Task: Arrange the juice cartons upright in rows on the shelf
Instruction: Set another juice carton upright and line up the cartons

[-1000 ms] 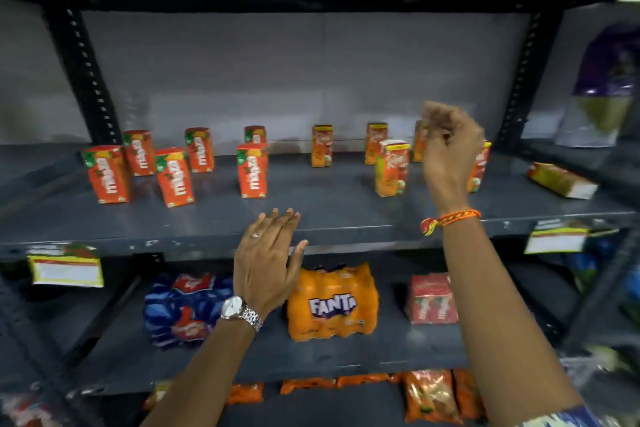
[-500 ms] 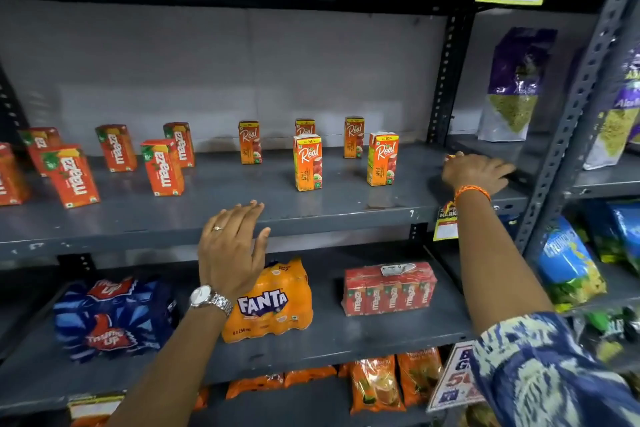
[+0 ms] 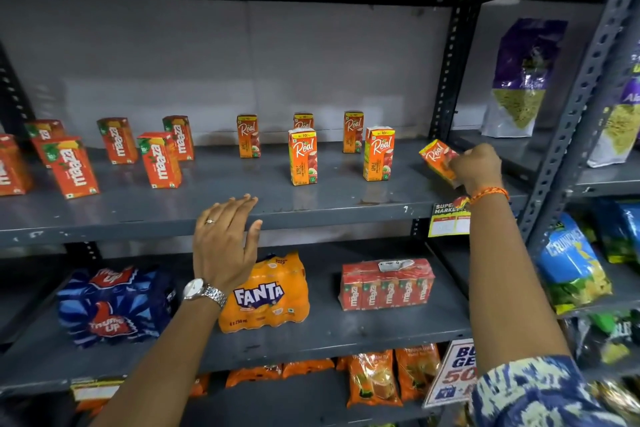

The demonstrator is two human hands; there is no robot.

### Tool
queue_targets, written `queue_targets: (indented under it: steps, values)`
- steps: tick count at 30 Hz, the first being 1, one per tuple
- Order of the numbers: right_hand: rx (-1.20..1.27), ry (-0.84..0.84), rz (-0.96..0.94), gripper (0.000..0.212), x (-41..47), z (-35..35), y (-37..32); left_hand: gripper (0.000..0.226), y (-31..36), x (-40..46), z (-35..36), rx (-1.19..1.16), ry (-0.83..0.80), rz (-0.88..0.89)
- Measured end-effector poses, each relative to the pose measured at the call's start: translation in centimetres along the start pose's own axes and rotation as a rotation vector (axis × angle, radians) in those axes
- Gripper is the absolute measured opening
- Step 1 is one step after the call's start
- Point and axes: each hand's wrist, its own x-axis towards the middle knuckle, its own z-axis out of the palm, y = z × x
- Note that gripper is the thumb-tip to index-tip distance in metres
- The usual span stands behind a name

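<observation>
Right hand: (image 3: 476, 168) fingers closed around a Real carton (image 3: 437, 158) at the right end of the shelf (image 3: 242, 215); the carton is tilted, top leaning left, and looks clear of the deck, though its lower end is hidden by the hand.
Left hand: (image 3: 225, 246) fingers spread and holding nothing, fingertips at the shelf's front lip.
Real row: five cartons upright — three at the back, two in front; the nearest front carton (image 3: 378, 153) stands just left of the held one, apart from it.
Maaza group: (image 3: 159, 159) upright to the left, loosely spaced, some turned at an angle.
Step in hand: judged to be setting the held carton upright as the third of the front row.
Risk, knock-over: the cartons are narrow and tall; swinging the tilted one down could clip the nearest front carton and topple it, possibly into its neighbour.
Risk, release: letting go before the base sits flat would probably leave it to fall, likely toward the upright post (image 3: 450, 73) or off the front edge.
Risk, placing: the end slot is close to the post — knuckles may catch and skew the set-down.
Risk, spacing: if it lands out of line, the front row reads crooked and needs a second touch.
Remaining: Maaza cartons appear to want straightening.
</observation>
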Motion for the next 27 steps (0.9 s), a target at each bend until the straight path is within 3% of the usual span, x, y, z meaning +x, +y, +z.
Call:
queue_targets:
  steps: [4, 10, 18, 27]
  values:
    - [0.365, -0.217, 0.007, 0.014, -1.4, 0.2, 0.3, 0.047, 0.0, 0.1, 0.0, -0.002, -0.002, 0.001]
    - [0.627, -0.286, -0.111, 0.022, -3.6, -1.0, -0.1, 0.048, 0.2, 0.0, 0.0, -0.019, 0.0, -0.011]
    - [0.658, -0.251, -0.219, 0.028, -7.1, 0.6, -3.8, 0.052, -0.7, 0.1, -1.2, 0.034, -0.119, 0.067]
    - [0.543, -0.531, -0.399, 0.025, -15.9, 10.4, -11.7, 0.056, -7.8, -1.0, -4.9, 0.074, -0.123, -0.081]
